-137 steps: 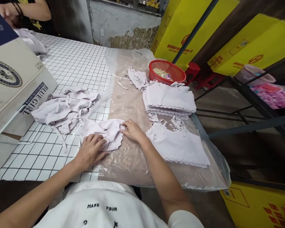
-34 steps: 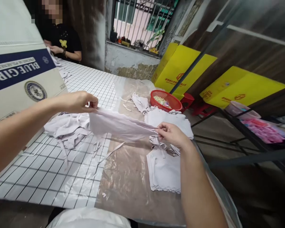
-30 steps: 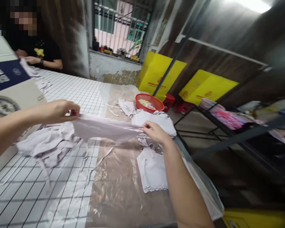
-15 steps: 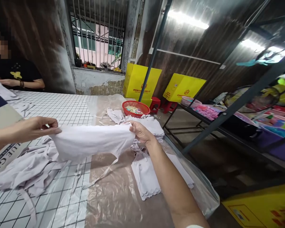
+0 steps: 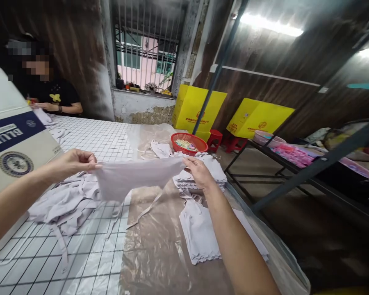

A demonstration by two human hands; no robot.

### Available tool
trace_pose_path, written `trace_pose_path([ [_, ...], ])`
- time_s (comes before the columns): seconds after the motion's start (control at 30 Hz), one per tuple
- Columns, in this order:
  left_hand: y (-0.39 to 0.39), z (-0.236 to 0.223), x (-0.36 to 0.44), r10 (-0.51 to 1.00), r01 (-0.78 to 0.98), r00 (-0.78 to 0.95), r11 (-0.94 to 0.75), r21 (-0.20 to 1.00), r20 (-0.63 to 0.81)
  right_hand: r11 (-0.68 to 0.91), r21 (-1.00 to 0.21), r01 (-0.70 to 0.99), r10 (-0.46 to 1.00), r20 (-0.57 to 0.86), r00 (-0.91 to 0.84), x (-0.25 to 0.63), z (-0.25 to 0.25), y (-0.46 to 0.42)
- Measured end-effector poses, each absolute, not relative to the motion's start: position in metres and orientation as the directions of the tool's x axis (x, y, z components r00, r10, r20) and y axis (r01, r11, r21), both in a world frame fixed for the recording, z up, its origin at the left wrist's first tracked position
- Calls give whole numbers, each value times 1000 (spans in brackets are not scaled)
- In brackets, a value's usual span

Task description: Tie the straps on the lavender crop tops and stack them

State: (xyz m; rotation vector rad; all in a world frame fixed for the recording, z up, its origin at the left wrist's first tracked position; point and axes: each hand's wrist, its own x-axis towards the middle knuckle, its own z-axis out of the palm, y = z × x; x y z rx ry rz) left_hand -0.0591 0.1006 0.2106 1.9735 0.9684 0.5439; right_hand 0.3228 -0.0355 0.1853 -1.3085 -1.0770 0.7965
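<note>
Between my two hands hangs a pale lilac cloth garment (image 5: 138, 174) with thin straps, stretched sideways above the table. My left hand (image 5: 75, 162) pinches its left upper corner; my right hand (image 5: 197, 168) pinches the right one. One strap trails down onto the plastic sheet (image 5: 153, 254). Left of it, under my left forearm, lies a crumpled heap of similar garments (image 5: 67, 203). On the right, partly covered by my right forearm, similar garments lie flat in a scallop-edged stack (image 5: 199, 235). Behind that is a second stack (image 5: 213, 170).
A red basket (image 5: 189, 143) holding small pale pieces stands at the table's far right corner. A big carton (image 5: 15, 151) stands at the left. Across the checked tabletop (image 5: 95, 135) sits a person (image 5: 55, 98) with cloth. A dark metal rack (image 5: 295, 180) is at the right.
Earlier the garment lay on the table under both hands; now it is lifted and held taut between them. Over the last second it stays raised while the camera view swings.
</note>
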Motion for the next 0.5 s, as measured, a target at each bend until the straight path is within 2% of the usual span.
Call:
trace_pose_path([
  [0.17,91,231,-54,765,308,643,-207,929,-43,149,-984,96,919,174,355,330,185,-30],
  [0.33,97,236,-55,741,200,670,-126,972,-42,192,-979,70,911,204,357,338,186,-25],
  [0.5,102,226,-48,663,348,733,-171,922,-153,174,-980,93,908,196,370,342,186,-20],
])
